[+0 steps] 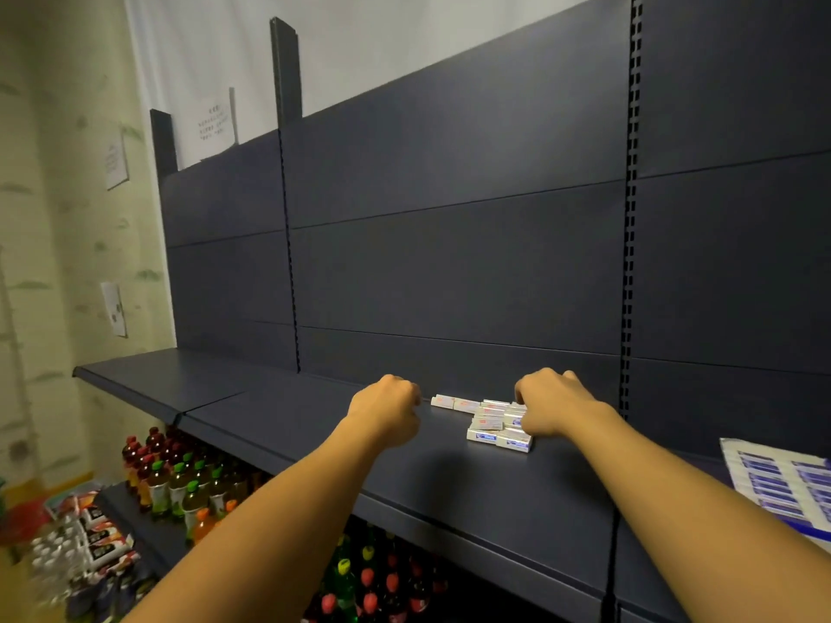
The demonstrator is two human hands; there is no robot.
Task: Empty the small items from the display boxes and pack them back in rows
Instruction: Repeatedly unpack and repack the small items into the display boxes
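Note:
Several small white packets [497,422] with red and blue print lie in a loose pile on the dark shelf [472,496]. Two more of them [455,402] lie end to end at the back left of the pile. My right hand [551,404] rests on the right side of the pile, fingers curled down onto the packets; whether it grips one is hidden. My left hand [386,409] is curled into a fist just left of the pile, on the shelf, with nothing visible in it. A white and blue display box [782,485] lies at the right edge.
The shelf runs left to a free end [135,375]. Its dark back panel [449,272] rises behind the pile. Below, a lower shelf holds bottled drinks [180,483] and more bottles [377,582]. Snack packs [99,537] sit low at the left.

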